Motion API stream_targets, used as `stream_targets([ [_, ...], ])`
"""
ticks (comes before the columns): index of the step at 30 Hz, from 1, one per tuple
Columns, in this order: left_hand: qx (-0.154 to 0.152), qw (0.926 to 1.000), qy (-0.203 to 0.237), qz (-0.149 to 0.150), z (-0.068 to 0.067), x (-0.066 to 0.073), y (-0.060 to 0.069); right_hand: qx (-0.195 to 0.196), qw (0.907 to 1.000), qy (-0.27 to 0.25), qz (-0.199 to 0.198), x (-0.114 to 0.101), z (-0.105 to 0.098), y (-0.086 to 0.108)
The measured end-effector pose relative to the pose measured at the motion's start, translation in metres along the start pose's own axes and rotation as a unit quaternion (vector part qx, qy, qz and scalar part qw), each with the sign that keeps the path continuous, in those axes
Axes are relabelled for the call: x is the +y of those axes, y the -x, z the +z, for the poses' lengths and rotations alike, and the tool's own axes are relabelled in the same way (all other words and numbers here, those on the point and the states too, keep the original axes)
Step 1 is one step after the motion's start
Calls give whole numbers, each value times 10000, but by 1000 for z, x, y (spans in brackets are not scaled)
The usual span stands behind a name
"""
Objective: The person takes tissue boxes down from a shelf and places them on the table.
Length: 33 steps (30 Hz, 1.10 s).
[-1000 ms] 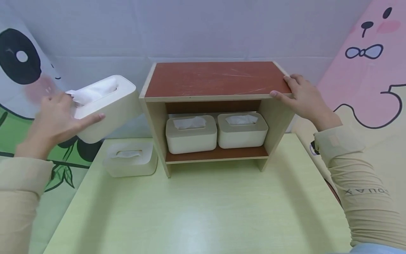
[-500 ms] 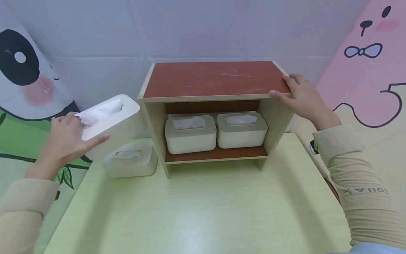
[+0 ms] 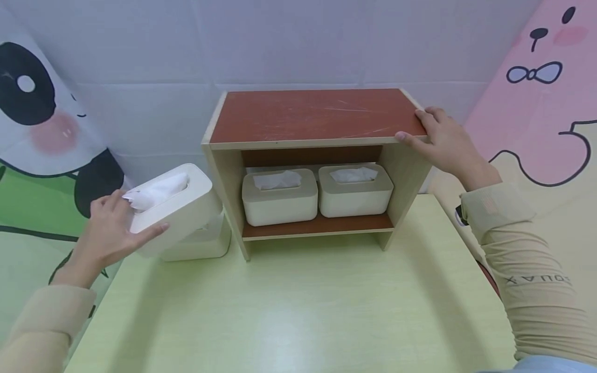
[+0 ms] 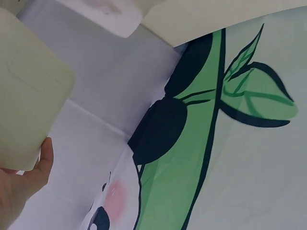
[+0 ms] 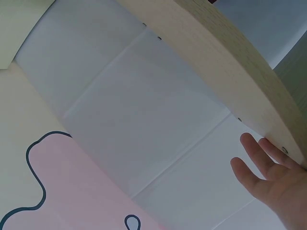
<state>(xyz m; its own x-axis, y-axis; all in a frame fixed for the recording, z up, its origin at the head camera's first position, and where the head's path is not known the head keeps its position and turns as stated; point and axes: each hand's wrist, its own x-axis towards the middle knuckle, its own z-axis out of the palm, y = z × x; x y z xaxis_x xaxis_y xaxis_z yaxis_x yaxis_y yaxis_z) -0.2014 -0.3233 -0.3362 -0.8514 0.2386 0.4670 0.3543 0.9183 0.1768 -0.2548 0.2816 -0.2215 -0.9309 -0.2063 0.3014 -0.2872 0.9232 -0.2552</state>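
Note:
On the left in the head view, my left hand [image 3: 104,233] pinches the end of a white tissue box [image 3: 188,217], which hangs tilted in the air. It partly covers a second tissue box [image 3: 212,242] on the table; whether they touch I cannot tell. The left wrist view has the held box's underside [image 4: 38,91] above my left hand [image 4: 24,184]. My right hand [image 3: 450,147] rests on the right top corner of a wooden shelf [image 3: 312,116], thumb at its front edge. In the right wrist view my right hand [image 5: 278,184] is against the side panel [image 5: 216,62].
Two more tissue boxes, a left one [image 3: 280,204] and a right one [image 3: 356,197], stand side by side in the shelf. The shelf is near the back of the pale table [image 3: 303,305]. Behind are a plain backdrop [image 3: 298,41] and cartoon-printed cloths at both sides.
My left hand has lowered its tissue box and moved it slightly right, so it now covers more of the box on the table. My right hand has stayed on the shelf corner.

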Motion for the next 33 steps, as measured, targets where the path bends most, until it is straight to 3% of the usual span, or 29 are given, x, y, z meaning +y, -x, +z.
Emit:
stream_targets([
  [14,285,9971,85,694,33,-8,33,-7,10000,39,-14,0,-2,0],
  [22,-99,9979,144,630,45,-1,54,-11,10000,46,-11,1,-2,0],
  [29,-28,9934,216,1125,57,-3,66,9,10000,27,-40,1,-2,0],
  [33,-111,9926,133,1201,62,-4,75,22,10000,38,-58,1,-3,1],
])
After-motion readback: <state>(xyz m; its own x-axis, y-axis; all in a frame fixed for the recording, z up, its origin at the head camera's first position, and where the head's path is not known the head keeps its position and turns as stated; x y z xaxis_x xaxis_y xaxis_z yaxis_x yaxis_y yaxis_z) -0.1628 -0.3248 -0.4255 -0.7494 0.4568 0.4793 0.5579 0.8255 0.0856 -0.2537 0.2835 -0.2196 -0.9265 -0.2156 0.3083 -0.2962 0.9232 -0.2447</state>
